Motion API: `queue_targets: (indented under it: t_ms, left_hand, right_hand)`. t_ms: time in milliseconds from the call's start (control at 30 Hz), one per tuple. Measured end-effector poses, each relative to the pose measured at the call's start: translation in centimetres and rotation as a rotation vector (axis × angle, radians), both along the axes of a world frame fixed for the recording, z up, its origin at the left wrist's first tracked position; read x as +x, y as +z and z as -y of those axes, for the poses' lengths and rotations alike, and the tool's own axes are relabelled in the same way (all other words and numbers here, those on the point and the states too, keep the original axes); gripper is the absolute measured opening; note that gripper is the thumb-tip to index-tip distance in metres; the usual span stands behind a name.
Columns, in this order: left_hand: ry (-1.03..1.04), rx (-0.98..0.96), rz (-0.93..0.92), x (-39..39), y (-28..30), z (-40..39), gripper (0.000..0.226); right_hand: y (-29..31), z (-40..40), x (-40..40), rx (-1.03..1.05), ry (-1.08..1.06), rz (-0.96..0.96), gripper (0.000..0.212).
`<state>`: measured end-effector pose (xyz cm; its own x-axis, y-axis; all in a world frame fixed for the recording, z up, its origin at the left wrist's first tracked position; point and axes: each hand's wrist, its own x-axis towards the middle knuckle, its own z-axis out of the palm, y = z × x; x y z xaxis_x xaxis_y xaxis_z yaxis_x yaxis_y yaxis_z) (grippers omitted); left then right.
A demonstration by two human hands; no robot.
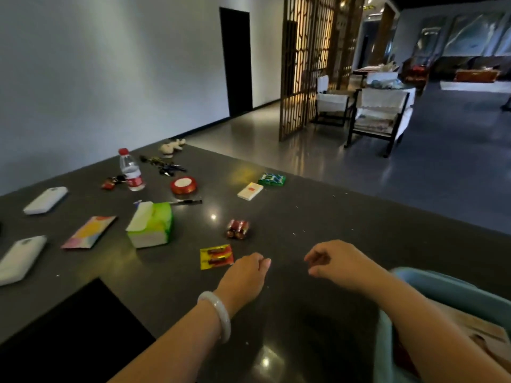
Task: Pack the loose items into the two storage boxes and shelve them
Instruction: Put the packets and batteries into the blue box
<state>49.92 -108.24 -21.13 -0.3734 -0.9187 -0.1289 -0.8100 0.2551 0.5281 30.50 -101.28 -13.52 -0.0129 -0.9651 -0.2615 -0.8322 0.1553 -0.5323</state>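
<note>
I see both hands hovering low over the dark table, and neither one grips anything. My left hand hangs with its fingers loosely curled and holds nothing; my right hand looks the same, thumb and fingers drawn near each other with nothing between them as far as I can tell.

The nearest loose item is the yellow battery card, lying flat just beside the left fingertips, to their left and slightly ahead. Its long side runs roughly left to right across my view, tilted a little. The left hand is plainly the nearer one; the right hand would have to cross over. A little further out sits the bundle of red batteries, ahead of the left hand and closer to it than to the right.

The blue storage box sits at my lower right, under the right forearm (only part of it shows, with something brownish inside). So I judge the sensible move is a left-hand pinch on the card's near edge, then a carry rightward across to the box.
</note>
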Motion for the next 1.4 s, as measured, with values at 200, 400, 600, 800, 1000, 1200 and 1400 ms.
queue_targets:
  t_ms: [200, 400, 600, 800, 1000, 1200, 1400]
  left_hand:
    - [0.045, 0.017, 0.048, 6.4, 0.2, 6.4, 0.034]
    - [0.099, -0.002, 0.032, 11.9, 0.2, 12.5, 0.041]
    - [0.013, 0.068, 0.072, 13.3, -2.2, 16.8, 0.056]
    - [-0.103, -0.021, 0.141, 12.6, -4.4, 19.3, 0.064]
    - [-0.019, -0.289, 0.221, 15.9, -3.1, 23.0, 0.064]
    - [0.262, -0.282, 0.108, 22.3, -1.4, 26.7, 0.057]
    - [0.392, -0.079, -0.062, 27.4, -2.4, 27.3, 0.047]
  right_hand:
    - [-1.4, 7.5, 5.3, 0.051, 0.015, -0.003, 0.024]
    - [-2.7, 14.9, 9.9, 0.06, 0.008, -0.036, 0.029]
    - [-5.0, 19.4, 12.0, 0.118, -0.081, 0.017, 0.036]
    - [-7.5, 21.6, 13.3, 0.144, -0.149, 0.053, 0.043]
    - [-7.6, 26.1, 17.4, 0.073, -0.134, 0.042, 0.05]
    - [-7.6, 31.2, 24.2, 0.095, -0.037, 0.134, 0.056]
    - [-9.7, 33.9, 31.4, 0.248, -0.083, 0.213, 0.068]
